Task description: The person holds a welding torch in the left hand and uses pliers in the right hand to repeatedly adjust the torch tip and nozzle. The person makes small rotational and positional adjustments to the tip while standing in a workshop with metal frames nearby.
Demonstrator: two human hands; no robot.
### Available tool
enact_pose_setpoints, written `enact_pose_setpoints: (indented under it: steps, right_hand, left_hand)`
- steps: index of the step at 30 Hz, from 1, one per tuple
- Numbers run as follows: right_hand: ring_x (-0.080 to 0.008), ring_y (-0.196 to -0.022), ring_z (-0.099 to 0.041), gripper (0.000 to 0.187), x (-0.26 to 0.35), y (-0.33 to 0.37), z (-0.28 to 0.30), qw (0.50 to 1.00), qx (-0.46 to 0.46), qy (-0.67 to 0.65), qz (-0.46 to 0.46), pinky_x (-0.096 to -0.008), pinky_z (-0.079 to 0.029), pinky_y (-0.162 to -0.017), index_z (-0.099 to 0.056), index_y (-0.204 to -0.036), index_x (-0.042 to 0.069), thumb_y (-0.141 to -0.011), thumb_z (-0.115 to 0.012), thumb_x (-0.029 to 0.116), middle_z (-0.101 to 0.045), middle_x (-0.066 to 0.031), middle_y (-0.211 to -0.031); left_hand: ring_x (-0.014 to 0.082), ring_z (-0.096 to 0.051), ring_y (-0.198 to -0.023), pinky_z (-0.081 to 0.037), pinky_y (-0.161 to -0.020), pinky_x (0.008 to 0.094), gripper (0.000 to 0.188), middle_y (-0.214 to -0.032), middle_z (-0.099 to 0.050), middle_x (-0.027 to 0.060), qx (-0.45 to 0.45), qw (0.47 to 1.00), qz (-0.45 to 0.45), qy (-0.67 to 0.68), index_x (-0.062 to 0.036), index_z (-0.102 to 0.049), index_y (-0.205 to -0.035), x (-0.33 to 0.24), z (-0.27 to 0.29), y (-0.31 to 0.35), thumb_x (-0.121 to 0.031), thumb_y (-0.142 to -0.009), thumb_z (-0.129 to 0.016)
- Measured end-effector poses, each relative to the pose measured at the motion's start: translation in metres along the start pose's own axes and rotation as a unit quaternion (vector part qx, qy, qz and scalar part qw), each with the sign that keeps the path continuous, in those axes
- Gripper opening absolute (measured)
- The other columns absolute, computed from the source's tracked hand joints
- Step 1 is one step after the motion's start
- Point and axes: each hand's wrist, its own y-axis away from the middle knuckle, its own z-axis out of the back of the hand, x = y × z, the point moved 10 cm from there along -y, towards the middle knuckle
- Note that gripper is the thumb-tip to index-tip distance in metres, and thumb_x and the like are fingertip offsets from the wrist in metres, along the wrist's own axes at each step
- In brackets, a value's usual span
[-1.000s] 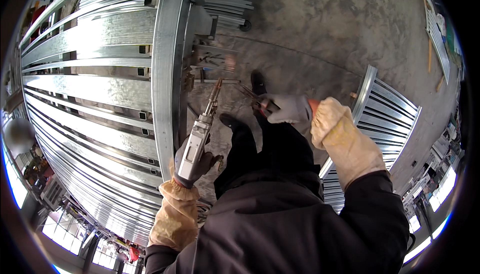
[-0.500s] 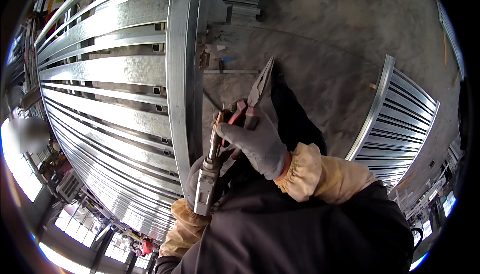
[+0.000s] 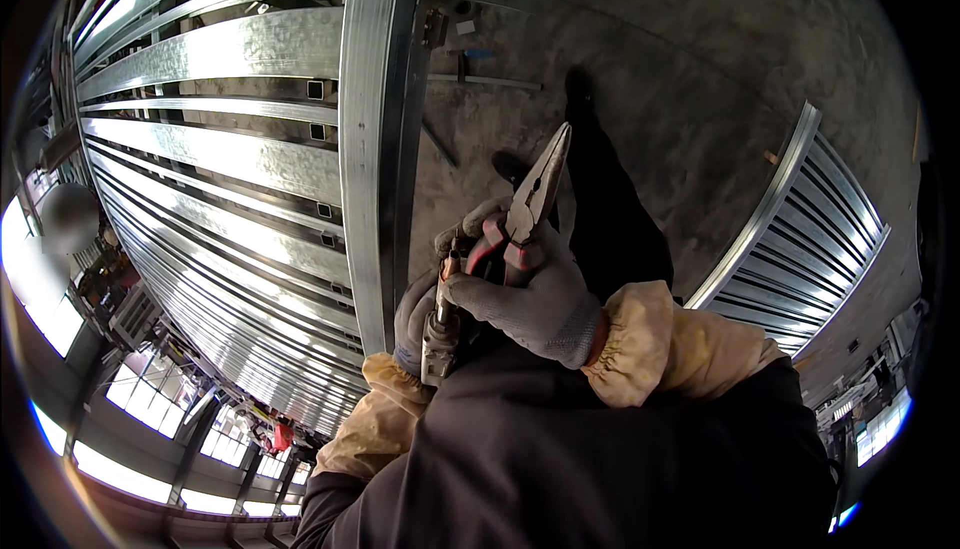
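Fisheye head view, facing down, close above left hand (image 3: 409, 321) and right hand (image 3: 545, 301)

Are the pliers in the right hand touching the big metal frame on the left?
Apart. The head view shows floor between the pliers, held in the right hand, and the metal frame.

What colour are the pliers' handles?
The handles are red and black, clearest in the head view.
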Motion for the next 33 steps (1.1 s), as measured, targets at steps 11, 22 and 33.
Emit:
enact_pose_setpoints:
  steps: [11, 22, 33]
  right_hand:
    - [-0.0105, -0.079, -0.068, 0.034, 0.013, -0.005, 0.002, 0.997, -0.017, 0.059, -0.043, -0.0258, -0.058, -0.067, -0.055, -0.118, 0.007, -0.089, -0.072, -0.002, -0.065, -0.0028, -0.097]
    - [-0.0108, -0.09, -0.067, 0.027, 0.034, 0.024, 0.049, 0.87, 0.138, 0.47, -0.064, -0.0271, -0.053, -0.082, -0.058, -0.122, 0.003, -0.095, -0.064, 0.004, -0.067, -0.0015, -0.098]
    - [-0.0203, -0.085, -0.069, 0.053, 0.035, 0.031, 0.044, 0.8, 0.144, 0.582, 0.0, -0.0339, -0.056, -0.08, -0.049, -0.139, 0.008, -0.089, -0.066, 0.006, -0.063, -0.0101, -0.107]
  left_hand:
    - [0.0386, -0.071, -0.105, -0.06, -0.086, 0.042, 0.042, -0.122, -0.067, 0.0246, -0.01, 0.997, -0.014, 0.075, 0.0061, -0.06, -0.123, 0.018, -0.01, 0.008, -0.01, -0.087, -0.074]
    - [0.0165, -0.066, -0.082, -0.055, -0.064, 0.0313, 0.027, -0.098, -0.069, 0.0123, 0.068, 0.965, 0.209, 0.145, -0.0017, -0.064, -0.114, 0.022, 0.028, 0.0, -0.019, -0.095, -0.069]
    - [0.025, -0.072, -0.102, -0.057, -0.088, 0.0334, 0.047, -0.117, -0.071, 0.0185, 0.138, 0.971, 0.174, 0.092, 0.004, -0.066, -0.122, 0.008, 0.042, 0.005, -0.023, -0.087, -0.083]
